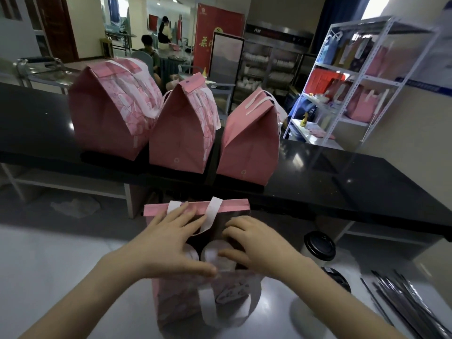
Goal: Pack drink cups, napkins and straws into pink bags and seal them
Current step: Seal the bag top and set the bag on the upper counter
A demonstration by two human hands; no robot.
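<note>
Pink bag [208, 304] stands open at 6 o'clock on the pale worktop [49, 277], two lidded drink cups [212, 255] seen inside; the left hand [168, 243] is spread flat, fingers on the far rim, thumb at the near rim, gripping nothing; the right hand [254, 243] is curled over the mouth, what it holds cannot be told. Both rims are best drawn together evenly above the lids; straws [401, 299] lie at 4 o'clock; three sealed bags [176, 128] stand at 12 o'clock.

Single head-worn wide-angle view, looking forward and down, close over the open pink bag [195, 297]; black counter [342, 182] beyond, room behind.
</note>
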